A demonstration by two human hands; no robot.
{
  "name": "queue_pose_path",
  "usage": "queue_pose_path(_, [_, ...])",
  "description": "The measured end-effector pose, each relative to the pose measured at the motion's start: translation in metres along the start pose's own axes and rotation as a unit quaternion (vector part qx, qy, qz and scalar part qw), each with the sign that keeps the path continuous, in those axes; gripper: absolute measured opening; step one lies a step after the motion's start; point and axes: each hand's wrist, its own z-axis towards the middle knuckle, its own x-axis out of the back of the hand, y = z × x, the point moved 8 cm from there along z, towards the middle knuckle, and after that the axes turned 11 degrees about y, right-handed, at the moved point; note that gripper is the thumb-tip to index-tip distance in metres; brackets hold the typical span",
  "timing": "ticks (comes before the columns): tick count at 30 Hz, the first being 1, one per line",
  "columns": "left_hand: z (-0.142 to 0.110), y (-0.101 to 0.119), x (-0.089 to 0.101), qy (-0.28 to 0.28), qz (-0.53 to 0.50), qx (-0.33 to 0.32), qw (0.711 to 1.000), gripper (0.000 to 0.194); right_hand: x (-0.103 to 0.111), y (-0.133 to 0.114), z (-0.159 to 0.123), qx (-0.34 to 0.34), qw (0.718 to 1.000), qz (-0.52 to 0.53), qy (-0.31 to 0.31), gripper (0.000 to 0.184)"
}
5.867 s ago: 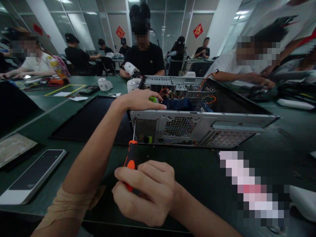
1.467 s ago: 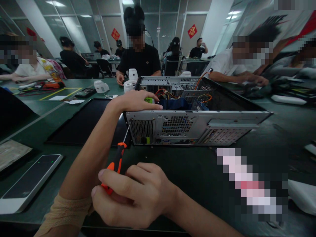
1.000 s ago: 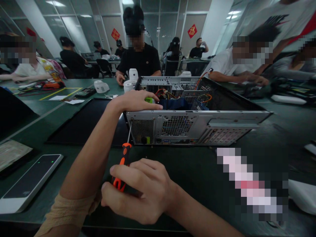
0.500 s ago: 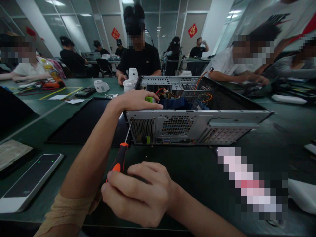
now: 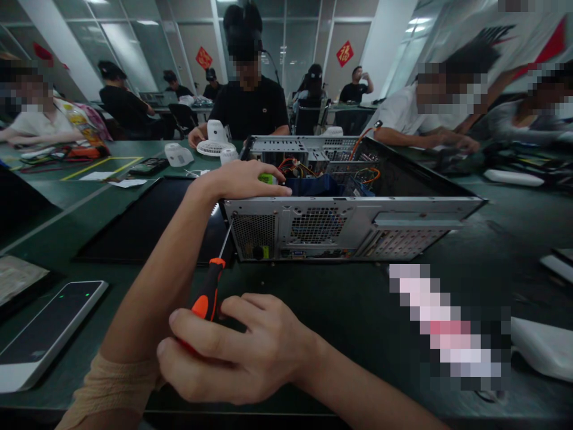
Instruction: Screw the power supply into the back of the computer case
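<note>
Tabletop (image 5: 349, 316) stretches before an open computer case (image 5: 358, 208) of wires (image 5: 294, 164); right hand (image 5: 250, 349) grips a screwdriver (image 5: 212, 279) at its left edge, left hand (image 5: 242, 179) lying unclenched atop.

Left fingers (image 5: 271, 189), bare, right fingers (image 5: 206, 332), bare, right forearm (image 5: 358, 375) behind them uncovered, one beige fabric band (image 5: 114, 385) around the left arm (image 5: 163, 269), well behind the left fingers, finely ribbed, wrinkled crosswise, edge nearest the right fingers partly hidden
</note>
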Motion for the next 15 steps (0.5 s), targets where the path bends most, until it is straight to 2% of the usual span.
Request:
queue_pose_path(5, [0.000,0.000,0.000,0.001,0.003,-0.003,1.000,0.084,0.006,0.009,0.000,-0.021,0.998,0.058,0.008,0.024])
queue_pose_path(10, [0.001,-0.002,-0.001,-0.001,0.004,0.001,1.000,0.086,0.014,0.010,0.005,-0.046,0.996,0.045,0.057,0.006])
queue_pose_path(15, [0.001,-0.003,0.000,0.002,0.008,0.007,1.000,0.086,0.010,0.012,0.004,-0.075,0.992,0.091,0.045,0.025])
